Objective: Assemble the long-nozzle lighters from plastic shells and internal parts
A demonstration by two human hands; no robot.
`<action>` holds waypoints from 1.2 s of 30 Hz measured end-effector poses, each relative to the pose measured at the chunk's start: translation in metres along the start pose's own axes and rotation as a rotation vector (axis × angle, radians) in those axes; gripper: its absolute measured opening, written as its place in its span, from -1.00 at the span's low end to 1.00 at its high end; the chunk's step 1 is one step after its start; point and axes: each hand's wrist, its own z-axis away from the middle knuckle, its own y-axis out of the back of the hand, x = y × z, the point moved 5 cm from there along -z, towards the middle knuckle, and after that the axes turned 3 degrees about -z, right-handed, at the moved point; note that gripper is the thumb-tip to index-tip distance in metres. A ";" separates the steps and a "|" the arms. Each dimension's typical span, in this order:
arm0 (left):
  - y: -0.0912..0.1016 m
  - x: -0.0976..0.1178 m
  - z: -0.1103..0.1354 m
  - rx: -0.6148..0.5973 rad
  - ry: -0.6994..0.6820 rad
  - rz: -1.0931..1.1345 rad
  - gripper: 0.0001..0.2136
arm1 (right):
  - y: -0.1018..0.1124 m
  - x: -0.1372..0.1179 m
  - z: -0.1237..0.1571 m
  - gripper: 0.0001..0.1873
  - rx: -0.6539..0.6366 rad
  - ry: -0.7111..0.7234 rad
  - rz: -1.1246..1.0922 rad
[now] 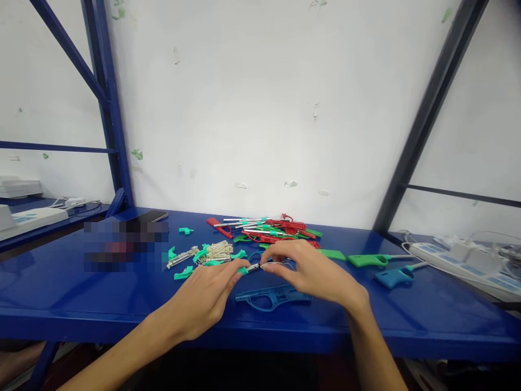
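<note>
My left hand (209, 290) is closed, its thumb and fingers pinching a small silvery lighter part (254, 267) with a turquoise trigger piece (243, 270) at its end. From the other side, my right hand (311, 271) pinches at the dark tip of that part, where a thin pale wire (285, 264) runs behind the fingers. Just below both hands lies a blue lighter shell half (277, 297) with its inner side up. A pile of pale small parts (217, 251) with turquoise triggers (184, 272) lies beyond my left hand.
Red and green shell halves with metal tubes (268, 225) are heaped near the wall. To the right lie a green lighter (368, 260) and a blue lighter (394, 277). A dark phone (150, 218) lies at the left. Power strips (459, 263) stand past the right post.
</note>
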 end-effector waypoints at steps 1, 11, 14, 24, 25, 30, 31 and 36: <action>0.000 0.001 0.000 0.001 0.000 -0.002 -0.64 | 0.000 0.000 0.000 -0.85 0.000 -0.002 0.009; -0.006 0.001 -0.001 -0.009 -0.028 0.014 -0.72 | -0.002 -0.001 0.001 -0.82 -0.053 -0.047 0.041; -0.006 0.002 0.000 0.012 -0.032 0.008 -0.73 | -0.002 -0.002 0.001 -0.82 -0.061 -0.044 0.026; 0.000 0.001 0.004 0.235 -0.131 -0.031 -0.75 | -0.002 -0.005 0.001 -0.83 -0.055 -0.029 -0.040; 0.001 0.002 0.004 0.261 -0.139 -0.038 -0.76 | -0.002 -0.006 0.001 -0.83 -0.050 -0.029 -0.044; 0.006 0.006 0.006 0.306 -0.127 -0.059 -0.81 | 0.000 -0.007 0.001 -0.83 -0.019 -0.010 -0.013; 0.006 0.007 0.006 0.309 -0.130 -0.069 -0.80 | 0.000 -0.007 0.001 -0.83 -0.019 -0.005 -0.009; 0.004 0.006 0.006 0.334 -0.152 -0.122 -0.76 | 0.000 -0.007 0.001 -0.85 -0.011 0.009 0.009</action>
